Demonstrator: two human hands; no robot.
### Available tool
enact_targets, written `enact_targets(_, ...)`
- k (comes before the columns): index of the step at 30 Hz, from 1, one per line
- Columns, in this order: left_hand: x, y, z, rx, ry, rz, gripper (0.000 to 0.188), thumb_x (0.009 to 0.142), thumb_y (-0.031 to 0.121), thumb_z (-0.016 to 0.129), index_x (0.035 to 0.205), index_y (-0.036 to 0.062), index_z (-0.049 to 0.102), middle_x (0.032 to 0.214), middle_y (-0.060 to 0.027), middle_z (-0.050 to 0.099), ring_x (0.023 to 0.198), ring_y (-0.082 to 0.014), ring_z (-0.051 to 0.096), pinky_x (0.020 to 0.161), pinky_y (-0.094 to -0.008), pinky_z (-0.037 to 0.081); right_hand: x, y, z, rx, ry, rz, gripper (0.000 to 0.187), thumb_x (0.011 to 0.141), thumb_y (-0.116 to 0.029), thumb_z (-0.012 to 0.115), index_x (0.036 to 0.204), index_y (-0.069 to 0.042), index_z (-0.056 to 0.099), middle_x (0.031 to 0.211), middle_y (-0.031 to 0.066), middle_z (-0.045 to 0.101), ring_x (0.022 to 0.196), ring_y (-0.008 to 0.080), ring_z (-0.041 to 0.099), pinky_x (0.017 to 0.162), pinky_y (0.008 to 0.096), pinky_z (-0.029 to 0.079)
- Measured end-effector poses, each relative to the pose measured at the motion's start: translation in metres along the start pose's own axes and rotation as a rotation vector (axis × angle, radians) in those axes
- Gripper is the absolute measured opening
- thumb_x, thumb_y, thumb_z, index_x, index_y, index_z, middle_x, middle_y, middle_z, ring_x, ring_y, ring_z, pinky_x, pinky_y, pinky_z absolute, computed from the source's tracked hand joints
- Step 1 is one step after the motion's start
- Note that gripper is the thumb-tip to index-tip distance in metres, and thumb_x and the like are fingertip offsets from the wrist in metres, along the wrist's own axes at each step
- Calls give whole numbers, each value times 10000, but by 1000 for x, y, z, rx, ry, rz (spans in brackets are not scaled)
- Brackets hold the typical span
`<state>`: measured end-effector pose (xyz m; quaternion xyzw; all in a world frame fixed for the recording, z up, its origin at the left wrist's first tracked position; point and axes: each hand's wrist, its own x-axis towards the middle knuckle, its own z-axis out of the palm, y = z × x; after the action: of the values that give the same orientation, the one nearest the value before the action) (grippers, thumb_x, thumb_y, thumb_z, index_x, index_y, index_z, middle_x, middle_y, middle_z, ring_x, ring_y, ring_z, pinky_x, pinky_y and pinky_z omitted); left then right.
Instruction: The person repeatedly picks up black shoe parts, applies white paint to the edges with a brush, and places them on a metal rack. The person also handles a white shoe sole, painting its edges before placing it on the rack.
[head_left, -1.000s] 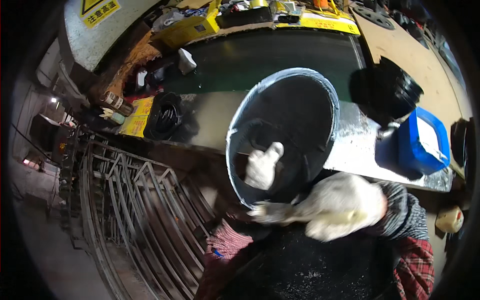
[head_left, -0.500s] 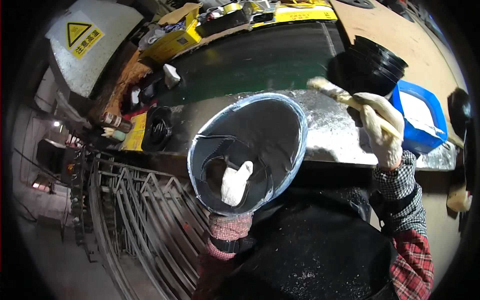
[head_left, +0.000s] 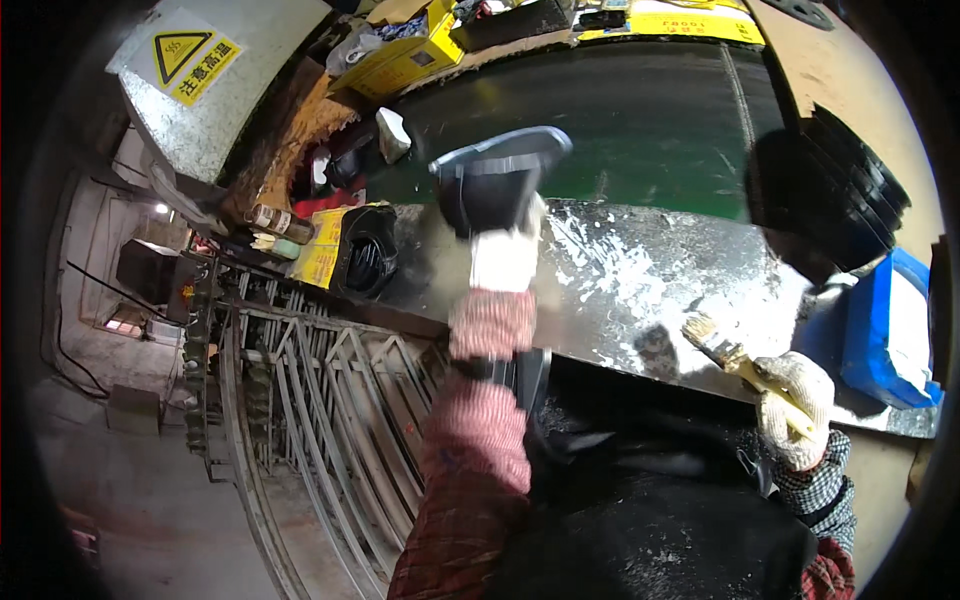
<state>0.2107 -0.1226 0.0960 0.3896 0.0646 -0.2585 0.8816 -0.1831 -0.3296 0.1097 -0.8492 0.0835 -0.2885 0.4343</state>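
Observation:
My left hand, in a white knit glove, holds a black piece that looks like a shoe upper with a pale bluish rim. It is raised over the bench's near edge, and its far end is blurred. The fingers are mostly hidden behind or inside it. My right hand, also gloved, is closed round the handle of a paintbrush. The bristles point up and left over the metal bench edge, which is smeared with white. Right of that hand stands a blue tub with white contents.
Behind the tub stands a black bucket. A dark green belt runs across the bench. Yellow boxes line its far side. A black container sits at the left corner, above metal racks at lower left.
My left hand has carried the shoe upper forward, away from me, and tilted it so its opening no longer faces me. My right hand has lowered toward me with the brush. The view has shifted.

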Motion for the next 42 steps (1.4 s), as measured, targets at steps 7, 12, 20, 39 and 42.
enact_targets(7, -61, 51, -24, 205, -329, -61, 396, 1045, 361, 501, 1225, 27, 612, 1009, -133, 717, 804, -181, 708, 682, -303, 595, 11, -19, 16, 70, -9, 81, 277, 823, -136, 648, 1018, 61, 641, 902, 207, 669, 827, 324, 669, 761, 377, 530)
enact_targets(12, -204, 32, -203, 147, 56, -396, 352, 1035, 325, 530, 1184, 15, 605, 955, -150, 707, 713, -198, 701, 565, -324, 580, 22, -51, 52, 141, -116, 39, 330, 942, -141, 628, 1203, 55, 582, 1091, 203, 642, 947, 301, 653, 827, 381, 540)
enact_targets(20, -422, -87, -546, 1485, 450, -386, 520, 891, 441, 694, 1220, 47, 607, 1139, -184, 681, 1031, -352, 669, 842, -432, 545, 78, -196, 173, -2, -482, -285, 533, 1023, -424, 522, 1393, -51, 429, 1371, 296, 522, 1279, 404, 540, 1075, 533, 438)
enact_targets(39, -553, -58, -468, 1453, 1477, -411, 435, 942, 320, 619, 1255, 21, 582, 1120, -212, 647, 1056, -400, 614, 919, -467, 499, 105, -165, 182, -758, -604, -349, 429, 900, -54, 726, 1226, -5, 452, 1197, 196, 552, 984, 290, 656, 842, 347, 600)
enact_targets(42, -596, -106, -456, 878, 1577, -682, 449, 935, 343, 622, 1251, 26, 584, 1128, -204, 646, 1057, -390, 615, 918, -472, 503, 113, -162, 190, -873, -526, -495, 436, 891, -118, 756, 1216, 1, 490, 1139, 180, 571, 965, 289, 647, 816, 350, 593)
